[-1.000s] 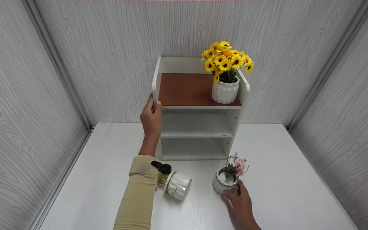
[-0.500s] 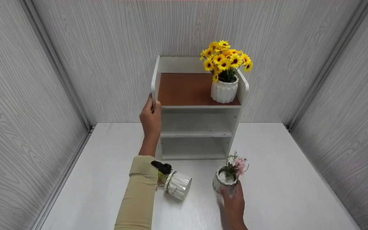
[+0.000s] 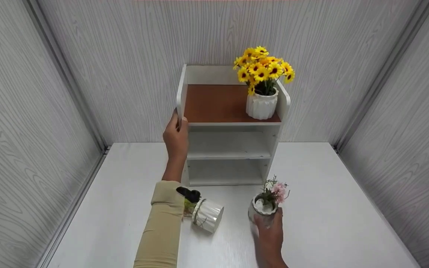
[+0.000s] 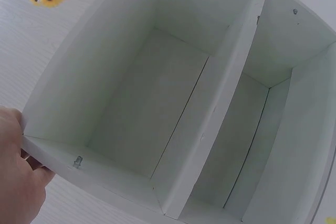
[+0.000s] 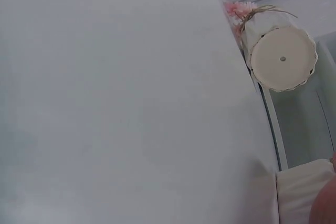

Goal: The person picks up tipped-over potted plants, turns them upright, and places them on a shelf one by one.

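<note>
A small white shelf unit [image 3: 229, 153] with a brown top stands at the back. My left hand [image 3: 175, 139] grips the edge of its left side panel, thumb in front; the left wrist view shows this hand [image 4: 21, 166] at the unit's edge. My right hand [image 3: 271, 234] holds a white flowerpot [image 3: 253, 215] with pink flowers [image 3: 279, 191] from its front and right side. The pot is upright, low over or on the table; which, I cannot tell. In the right wrist view only part of the hand [image 5: 324, 203] and pot [image 5: 302, 184] shows.
Another white flowerpot [image 3: 210, 216] lies on its side by the left sleeve, its plant partly hidden; its base faces the right wrist camera. A pot with yellow flowers [image 3: 262, 106] stands at the top's right end. Pale walls [image 3: 125, 74] surround the white table [image 3: 333, 208].
My right hand has shifted left round the flowerpot, from its right side toward its front. The pot stays in nearly the same place. My left hand keeps its grip on the shelf unit.
</note>
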### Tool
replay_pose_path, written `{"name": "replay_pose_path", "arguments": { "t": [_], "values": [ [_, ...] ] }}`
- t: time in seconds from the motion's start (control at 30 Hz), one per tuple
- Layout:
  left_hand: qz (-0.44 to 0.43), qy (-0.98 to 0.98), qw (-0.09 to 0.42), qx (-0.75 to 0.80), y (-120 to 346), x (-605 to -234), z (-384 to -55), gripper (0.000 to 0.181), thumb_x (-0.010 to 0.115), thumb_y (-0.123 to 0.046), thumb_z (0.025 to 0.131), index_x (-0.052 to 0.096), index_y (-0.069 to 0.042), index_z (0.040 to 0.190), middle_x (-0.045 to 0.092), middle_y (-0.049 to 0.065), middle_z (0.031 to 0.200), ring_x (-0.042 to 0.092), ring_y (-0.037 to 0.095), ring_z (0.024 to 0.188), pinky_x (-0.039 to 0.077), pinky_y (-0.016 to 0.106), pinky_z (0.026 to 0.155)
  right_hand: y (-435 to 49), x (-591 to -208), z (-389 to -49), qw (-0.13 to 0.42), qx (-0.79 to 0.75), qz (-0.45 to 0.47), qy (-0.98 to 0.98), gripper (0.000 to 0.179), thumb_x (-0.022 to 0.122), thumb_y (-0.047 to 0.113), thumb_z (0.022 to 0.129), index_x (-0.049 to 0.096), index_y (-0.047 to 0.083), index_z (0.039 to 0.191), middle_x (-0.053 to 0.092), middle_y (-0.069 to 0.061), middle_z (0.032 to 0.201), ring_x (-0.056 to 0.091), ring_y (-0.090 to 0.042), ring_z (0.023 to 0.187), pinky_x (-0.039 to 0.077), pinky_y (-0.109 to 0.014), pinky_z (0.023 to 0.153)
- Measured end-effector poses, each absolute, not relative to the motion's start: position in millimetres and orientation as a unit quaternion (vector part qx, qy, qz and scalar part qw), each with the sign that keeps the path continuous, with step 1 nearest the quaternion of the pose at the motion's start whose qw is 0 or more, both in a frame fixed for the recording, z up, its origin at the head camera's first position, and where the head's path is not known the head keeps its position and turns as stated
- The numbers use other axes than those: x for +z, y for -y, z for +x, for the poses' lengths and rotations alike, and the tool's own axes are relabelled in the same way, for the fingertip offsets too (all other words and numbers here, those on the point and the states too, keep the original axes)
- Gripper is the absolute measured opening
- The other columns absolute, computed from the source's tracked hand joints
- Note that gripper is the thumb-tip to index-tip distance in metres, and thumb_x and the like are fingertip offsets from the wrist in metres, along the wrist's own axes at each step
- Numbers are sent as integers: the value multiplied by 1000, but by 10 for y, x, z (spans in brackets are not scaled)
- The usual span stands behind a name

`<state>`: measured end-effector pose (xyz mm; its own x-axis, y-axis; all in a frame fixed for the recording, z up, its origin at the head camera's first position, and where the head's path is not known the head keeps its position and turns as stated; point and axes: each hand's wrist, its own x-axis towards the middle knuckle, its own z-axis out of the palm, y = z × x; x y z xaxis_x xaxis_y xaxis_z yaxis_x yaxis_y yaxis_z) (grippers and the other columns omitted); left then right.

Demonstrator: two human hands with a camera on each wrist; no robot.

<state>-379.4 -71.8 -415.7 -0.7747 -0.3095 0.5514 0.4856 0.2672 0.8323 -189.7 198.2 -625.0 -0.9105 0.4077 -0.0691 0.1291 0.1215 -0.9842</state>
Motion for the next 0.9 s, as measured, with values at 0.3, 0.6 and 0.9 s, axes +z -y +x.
{"name": "replay_pose_path", "arguments": {
  "t": [0.3, 0.6, 0.9],
  "values": [
    [-59, 727, 331, -599, 727, -4160, -3789, 45, 51, -27, 106, 49, -19, 151, 60, 3, 142, 59, 14, 127, 53, 38, 100, -1925, -6269, -2056, 169, 613, -182, 750, 94, 76, 35, 91, 17, 16, 161, 25, -10, 165, 20, -28, 154, 18, -50, 124],
    [-59, 725, 322, -606, 710, -4170, -3787, 48, 50, -28, 107, 45, -19, 153, 56, 3, 147, 56, 14, 131, 51, 37, 103, -2020, -6291, -2107, 174, 574, -193, 776, 93, 76, 43, 90, 22, 13, 160, 30, -13, 163, 25, -30, 153, 20, -51, 123],
    [-59, 726, 312, -610, 717, -4160, -3798, 50, 50, -31, 106, 43, -18, 154, 54, 3, 149, 55, 14, 132, 50, 38, 104, -2215, -6266, -2141, 145, 548, -174, 805, 102, 76, 54, 86, 25, 3, 158, 30, -21, 162, 25, -36, 152, 22, -53, 122]
  ]
}}
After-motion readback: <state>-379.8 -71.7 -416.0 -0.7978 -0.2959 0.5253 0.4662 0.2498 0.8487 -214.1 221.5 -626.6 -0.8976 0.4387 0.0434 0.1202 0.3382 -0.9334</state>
